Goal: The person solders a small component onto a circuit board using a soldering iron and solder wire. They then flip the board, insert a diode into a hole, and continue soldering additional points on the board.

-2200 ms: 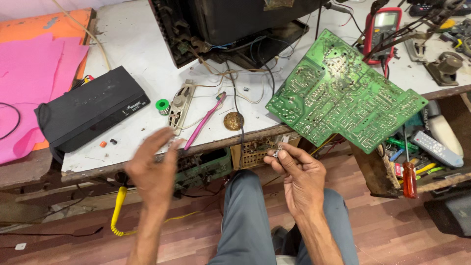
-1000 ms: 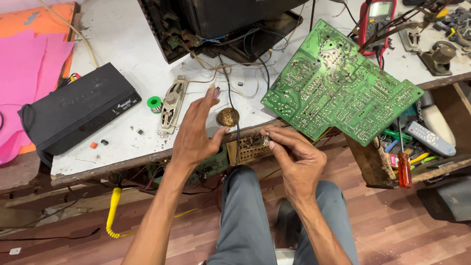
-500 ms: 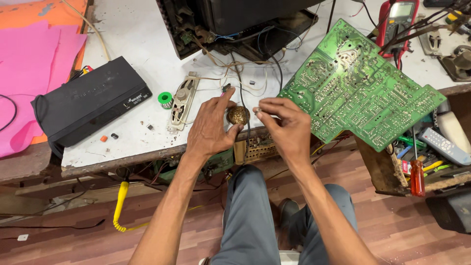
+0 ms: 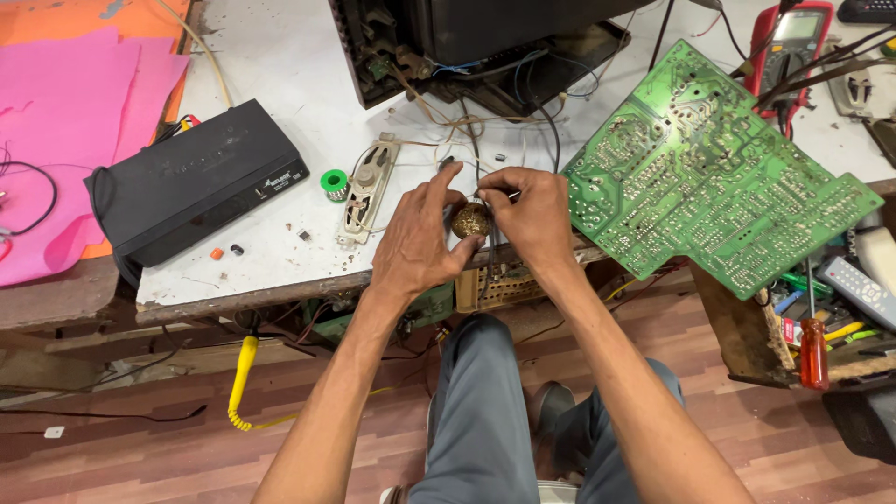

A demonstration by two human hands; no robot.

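Note:
A small round brass-coloured tin lies near the front edge of the white workbench. My left hand curls around its left side, thumb against it. From the right, my right hand meets it with fingertips pinched at the tin's top edge. Both hands cover most of the tin. Thin wires run from the dark television chassis down past my fingers.
A large green circuit board juts over the bench edge at right. A black set-top box, green solder spool and small oval speaker lie left. A red multimeter stands behind; a red-handled screwdriver rests in the drawer.
Both hands rose from below the bench edge to the tin. The left hand reached it first, then the right hand closed in from the right.

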